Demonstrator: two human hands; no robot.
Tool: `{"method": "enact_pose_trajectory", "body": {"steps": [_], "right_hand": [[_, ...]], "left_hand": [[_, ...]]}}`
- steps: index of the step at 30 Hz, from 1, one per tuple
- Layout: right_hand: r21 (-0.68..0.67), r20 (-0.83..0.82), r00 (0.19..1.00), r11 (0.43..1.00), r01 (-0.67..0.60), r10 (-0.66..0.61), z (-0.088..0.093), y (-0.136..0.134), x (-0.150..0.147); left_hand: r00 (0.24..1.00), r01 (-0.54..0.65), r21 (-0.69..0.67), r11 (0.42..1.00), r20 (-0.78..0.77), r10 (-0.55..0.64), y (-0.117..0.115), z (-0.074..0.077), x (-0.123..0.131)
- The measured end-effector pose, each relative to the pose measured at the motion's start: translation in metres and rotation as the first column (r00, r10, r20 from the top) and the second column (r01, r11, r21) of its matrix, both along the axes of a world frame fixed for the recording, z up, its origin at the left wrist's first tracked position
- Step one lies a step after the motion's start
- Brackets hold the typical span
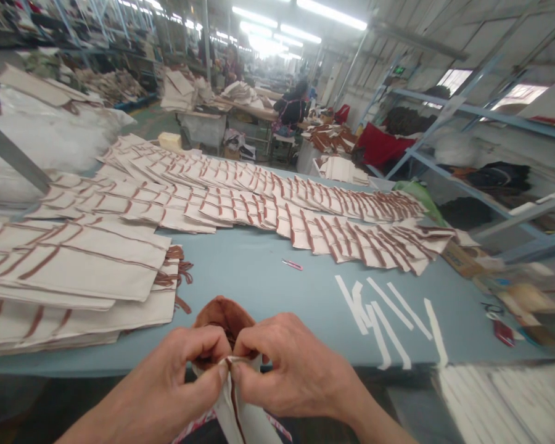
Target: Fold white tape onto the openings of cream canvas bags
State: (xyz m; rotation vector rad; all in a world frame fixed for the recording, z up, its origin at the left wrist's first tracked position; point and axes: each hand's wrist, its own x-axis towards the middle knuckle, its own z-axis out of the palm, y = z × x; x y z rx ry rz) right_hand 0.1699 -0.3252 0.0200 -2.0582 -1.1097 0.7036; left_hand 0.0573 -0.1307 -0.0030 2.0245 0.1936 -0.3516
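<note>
At the table's near edge, my left hand and my right hand meet thumb to thumb, each pinching the edge of a cream fabric piece. A brown line runs down the middle of this piece, below the thumbs. Its brown part rises in a curve behind my fingers. To the left lies a pile of cream panels with brown strips, with loose brown ends at its right side.
Overlapping rows of cream pieces cross the blue table. A pink tool and white strips lie nearer. A red object is at right. Farther back, a person is beside a work table; shelves stand right.
</note>
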Motion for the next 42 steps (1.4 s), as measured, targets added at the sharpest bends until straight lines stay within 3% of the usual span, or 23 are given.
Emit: {"method": "enact_pose_trajectory", "body": {"steps": [3,9,12,16,20,27,31,36,42], "right_hand": [[0.001,-0.051,0.997,0.998,0.061,-0.061,0.000,0.004,-0.003],[-0.036,-0.239,0.967,0.996,0.078,-0.084,-0.001,0.004,0.002],[-0.057,-0.325,0.943,0.997,0.047,-0.064,-0.002,0.003,0.005],[-0.098,-0.351,0.933,0.994,0.040,-0.072,-0.003,0.002,0.007],[-0.096,-0.335,0.940,0.995,0.036,-0.067,-0.003,0.003,0.006],[-0.095,-0.272,0.960,0.995,0.039,-0.063,0.001,0.002,0.003],[-0.083,-0.241,0.969,0.996,0.033,-0.052,-0.001,0.001,0.000],[-0.084,-0.188,0.982,0.996,0.015,-0.031,-0.005,-0.002,-0.002],[-0.127,-0.128,0.991,0.992,0.011,-0.027,-0.001,-0.006,-0.002]], "left_hand": [[1.000,-0.030,-0.002,1.000,0.010,0.030,-0.005,0.006,0.001],[0.997,-0.045,-0.171,0.984,-0.073,0.033,-0.006,0.022,0.005],[0.994,-0.002,-0.225,0.974,-0.106,-0.023,-0.001,0.015,0.005],[0.995,0.044,-0.117,0.992,-0.081,-0.053,0.001,0.000,0.002],[0.995,0.023,-0.067,0.997,-0.091,-0.030,-0.003,-0.002,-0.001],[0.981,0.024,-0.194,0.981,-0.182,-0.060,0.001,0.007,-0.002],[0.990,0.067,-0.135,0.989,-0.117,-0.083,0.007,-0.005,0.000],[0.987,0.090,-0.282,0.955,-0.101,-0.123,0.014,-0.024,0.000],[0.987,0.113,-0.320,0.941,-0.069,-0.142,0.015,-0.029,-0.003]]}}
